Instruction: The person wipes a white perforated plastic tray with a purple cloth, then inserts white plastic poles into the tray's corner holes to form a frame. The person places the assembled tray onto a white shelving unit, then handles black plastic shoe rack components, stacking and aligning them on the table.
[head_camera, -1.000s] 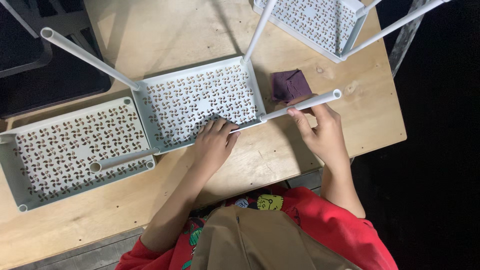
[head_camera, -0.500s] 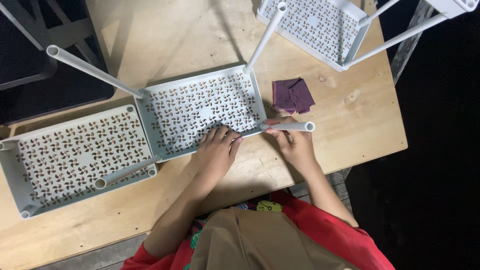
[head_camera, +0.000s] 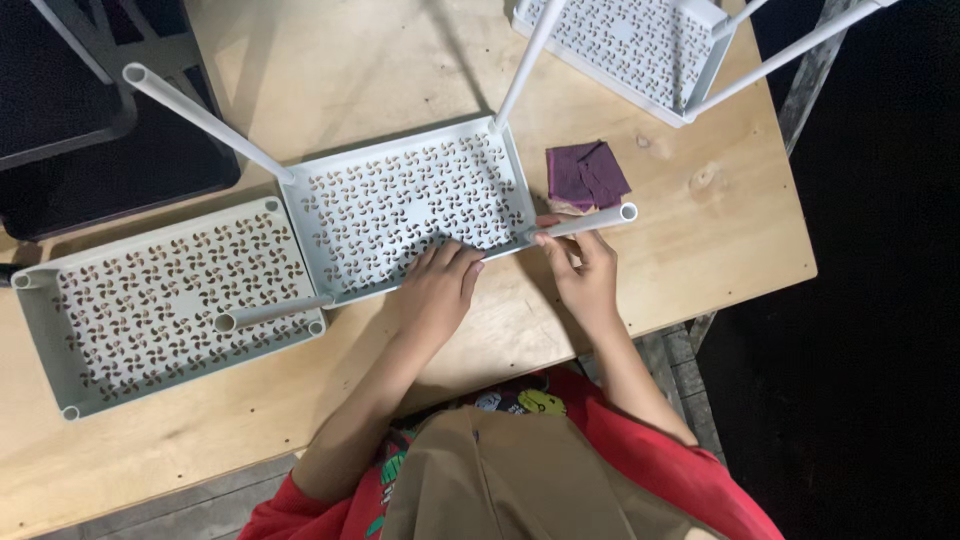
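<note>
Left hand (head_camera: 440, 285) lies flat on the centre tray (head_camera: 400, 205); right hand (head_camera: 583, 270) pinches a tube (head_camera: 585, 222) at its corner. Three tubes stand fitted; this fourth isn't upright.

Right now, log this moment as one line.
left hand: flat on middle perforated tray | right hand: gripping white tube at tray's corner | purple cloth: beside, on wooden table

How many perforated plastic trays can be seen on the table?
3. One tray lies at the left; a middle tray is under the left hand, beside the right hand holding a tube; a third tray is at the top edge, partly cut off.
</note>
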